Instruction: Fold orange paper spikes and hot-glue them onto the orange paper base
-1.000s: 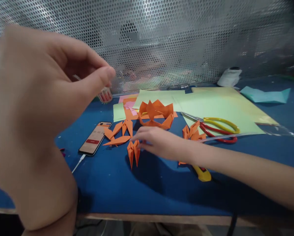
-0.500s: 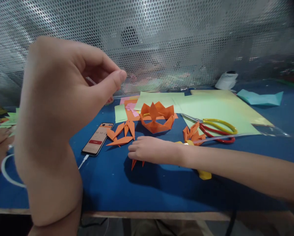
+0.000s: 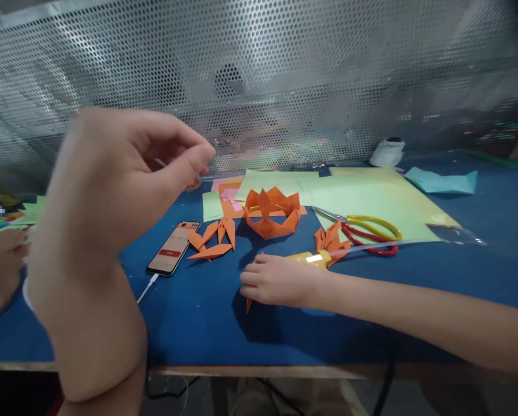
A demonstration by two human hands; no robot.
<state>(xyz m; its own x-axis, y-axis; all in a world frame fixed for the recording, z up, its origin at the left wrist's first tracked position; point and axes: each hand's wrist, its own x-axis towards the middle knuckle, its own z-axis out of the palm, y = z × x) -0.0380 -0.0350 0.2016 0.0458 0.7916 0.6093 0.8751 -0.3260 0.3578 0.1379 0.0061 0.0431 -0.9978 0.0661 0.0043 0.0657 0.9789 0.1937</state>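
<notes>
My left hand (image 3: 124, 173) is raised large at the left, its thumb and finger pinched together. Whatever lies in that pinch, if anything, I cannot make out. Lower down, my right hand (image 3: 280, 281) rests low over the table, fingers closed on an orange folded paper piece (image 3: 249, 305); only its pointed ends stick out. Behind that wrist lies a yellow hot glue gun (image 3: 304, 258) with a clear glue stick (image 3: 371, 245) trailing from it. An orange ring of folded paper points (image 3: 269, 225) stands just beyond. Loose orange folded pieces (image 3: 215, 249) lie left of it.
A phone (image 3: 172, 251) with a white cable lies left of centre. Red and yellow-handled scissors (image 3: 371, 234) rest by green paper sheets (image 3: 362, 199), near another orange folded cluster (image 3: 330, 238). A perforated metal panel (image 3: 284, 86) rises behind. Another person's hand (image 3: 3, 260) is at far left.
My left hand has come down somewhat, still pinched. My right hand has shifted slightly right and toward me with the orange paper, uncovering more of the glue gun. The view has also shifted a little.
</notes>
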